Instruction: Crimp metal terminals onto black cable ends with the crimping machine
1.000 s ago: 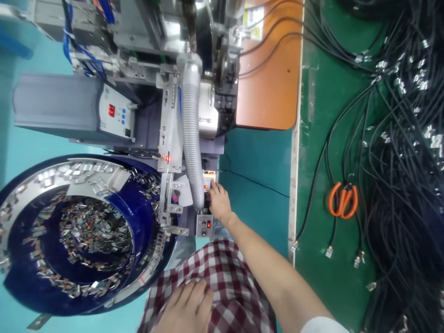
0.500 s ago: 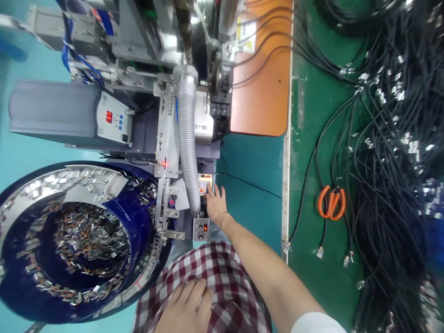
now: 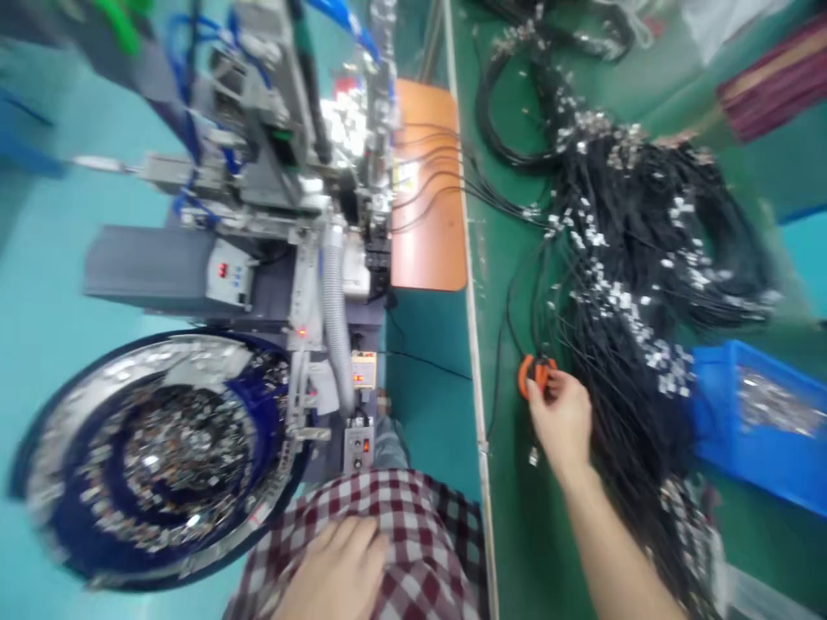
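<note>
My right hand (image 3: 563,418) is over the green bench, its thumb and fingers closed around the orange handles of a small tool (image 3: 535,375). Black cables with metal plugs lie beside it and partly under it. My left hand (image 3: 342,560) rests on the red and white checked cloth (image 3: 413,517) over my lap, fingers together and lying flat, with nothing in it. The picture is somewhat blurred.
On the left are a blue bowl feeder (image 3: 258,456) full of metal parts and a grey control box (image 3: 152,269). A machine with a ribbed hose (image 3: 336,319) stands beside an orange plate (image 3: 430,250). A cable heap (image 3: 646,258) and blue bin (image 3: 717,405) lie right.
My right hand has left the small lit control panel, moved right to the bench and closed on the orange-handled tool. The view has shifted to the right. My left hand stays on my lap.
</note>
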`<state>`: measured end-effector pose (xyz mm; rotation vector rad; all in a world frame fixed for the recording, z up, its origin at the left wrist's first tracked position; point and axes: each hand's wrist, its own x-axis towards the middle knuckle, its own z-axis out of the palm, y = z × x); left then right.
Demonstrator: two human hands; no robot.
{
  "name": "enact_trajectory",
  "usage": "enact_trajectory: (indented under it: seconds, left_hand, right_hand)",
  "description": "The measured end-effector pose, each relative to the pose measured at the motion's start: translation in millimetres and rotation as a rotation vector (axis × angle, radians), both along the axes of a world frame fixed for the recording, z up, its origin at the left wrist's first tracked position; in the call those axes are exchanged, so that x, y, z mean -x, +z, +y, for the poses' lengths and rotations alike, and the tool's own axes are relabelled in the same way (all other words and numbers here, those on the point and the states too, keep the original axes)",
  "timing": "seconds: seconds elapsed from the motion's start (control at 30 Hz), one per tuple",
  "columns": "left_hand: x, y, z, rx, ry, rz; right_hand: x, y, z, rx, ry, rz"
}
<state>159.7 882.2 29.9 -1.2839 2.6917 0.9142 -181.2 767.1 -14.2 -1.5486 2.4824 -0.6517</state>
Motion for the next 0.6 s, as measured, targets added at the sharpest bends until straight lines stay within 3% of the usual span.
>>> enact_trajectory:
  seconds: [0.13,0.23,0.3,0.37,0.43,0.5,0.57,0.6]
  left_hand:
    - [5.6,17.1,-3.2,-0.144,0.075,-0.033]
    - [-2.8,23.4,-1.6,-0.153,0.146,-0.023]
    - [-9.3,27.9,0.2,-0.168,0.246,0.04]
    - [-12.6,32.4,0.0,-0.296,0.417,0.17]
    - [-11.1,35.5,-3.1,-0.611,0.677,0.406]
    - [-6.5,36.4,-7.9,-1.066,0.97,0.77]
    - [-2.1,36.2,-12.2,-1.42,1.22,1.119]
    - [-0.9,36.2,-13.6,-1.5,1.317,1.229]
  right_hand:
    - [10.2,4.9,4.8,-0.27,-0.128,-0.002]
    - [-0.8,34.1,19.4,-0.184,-0.174,-0.099]
    - [-18.0,58.7,30.7,-0.112,-0.147,-0.463]
    - [-45.7,78.6,42.5,-0.233,-0.09,-0.833]
    - [-81.7,89.5,55.8,-0.455,0.043,-1.217]
    - [-119.4,92.7,70.3,-0.729,0.145,-1.613]
    - [-150.3,92.9,83.3,-0.903,0.12,-1.848]
    - [-161.2,93.5,87.9,-0.983,0.109,-1.902]
